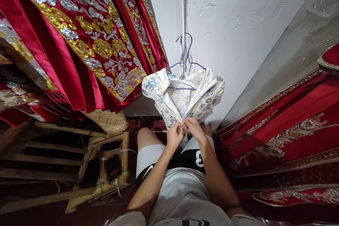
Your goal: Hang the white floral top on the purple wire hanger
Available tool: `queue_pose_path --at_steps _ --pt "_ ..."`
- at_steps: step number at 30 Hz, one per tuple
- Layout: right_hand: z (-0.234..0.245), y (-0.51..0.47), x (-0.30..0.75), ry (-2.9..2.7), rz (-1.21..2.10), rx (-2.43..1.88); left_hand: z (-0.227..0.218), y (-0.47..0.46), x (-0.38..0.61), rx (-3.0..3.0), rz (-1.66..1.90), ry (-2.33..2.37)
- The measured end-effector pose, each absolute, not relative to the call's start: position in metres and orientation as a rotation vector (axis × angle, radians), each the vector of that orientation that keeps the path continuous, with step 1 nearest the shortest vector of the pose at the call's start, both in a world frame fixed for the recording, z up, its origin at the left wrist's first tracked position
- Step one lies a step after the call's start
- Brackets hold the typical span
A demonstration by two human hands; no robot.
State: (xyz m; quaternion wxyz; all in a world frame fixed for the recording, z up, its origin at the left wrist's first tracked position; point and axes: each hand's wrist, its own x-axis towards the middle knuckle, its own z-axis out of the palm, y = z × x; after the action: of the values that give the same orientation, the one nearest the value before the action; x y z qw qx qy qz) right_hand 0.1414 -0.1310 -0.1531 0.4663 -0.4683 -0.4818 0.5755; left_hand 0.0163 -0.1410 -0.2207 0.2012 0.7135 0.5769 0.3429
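A white floral shirt (169, 106) with blue and yellow print hangs in front of me on a purple wire hanger (188, 56). Its collar is spread and the upper front lies open. Low on the front, where the two edges meet, my left hand (175, 135) pinches the fabric with bent fingers. Right beside it, my right hand (192, 127) is closed on the other front edge, the fingertips of both hands nearly touching. Any button between the fingers is too small to make out. The shirt's lower part hangs between my knees, partly behind my hands.
Red garments with gold and silver embroidery (103, 47) hang at the left. More red embroidered cloth (286, 137) is at the right. A wooden chair (53, 160) stands at lower left near a patterned cream cushion (109, 120). The hanger's pole (182, 14) runs up the white wall (238, 39).
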Motion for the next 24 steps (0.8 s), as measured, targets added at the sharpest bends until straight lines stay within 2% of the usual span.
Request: queue_pose_path --at_steps 8,12,15,17,19,21,24 --pt "-0.020 -0.061 0.159 -1.136 1.077 -0.912 -0.196 -0.129 0.018 2.271 0.475 1.548" --pt "0.002 -0.060 0.146 -1.159 1.008 -0.825 -0.167 -0.106 0.010 2.312 0.377 1.477" --pt "-0.005 -0.071 0.143 -1.261 0.997 -0.798 -0.115 -0.084 -0.003 2.313 0.650 1.372" --pt "-0.008 -0.075 0.145 -1.330 0.958 -0.815 -0.072 -0.072 -0.010 2.213 1.305 1.219" --pt "-0.007 -0.075 0.146 -1.376 0.900 -0.826 -0.033 -0.064 -0.012 2.221 1.642 1.055" --pt "-0.006 -0.070 0.147 -1.395 0.847 -0.826 -0.006 -0.058 -0.008 2.407 1.620 0.973" --pt "-0.021 -0.061 0.147 -1.403 0.781 -0.884 0.010 -0.052 0.001 2.598 1.508 0.990"
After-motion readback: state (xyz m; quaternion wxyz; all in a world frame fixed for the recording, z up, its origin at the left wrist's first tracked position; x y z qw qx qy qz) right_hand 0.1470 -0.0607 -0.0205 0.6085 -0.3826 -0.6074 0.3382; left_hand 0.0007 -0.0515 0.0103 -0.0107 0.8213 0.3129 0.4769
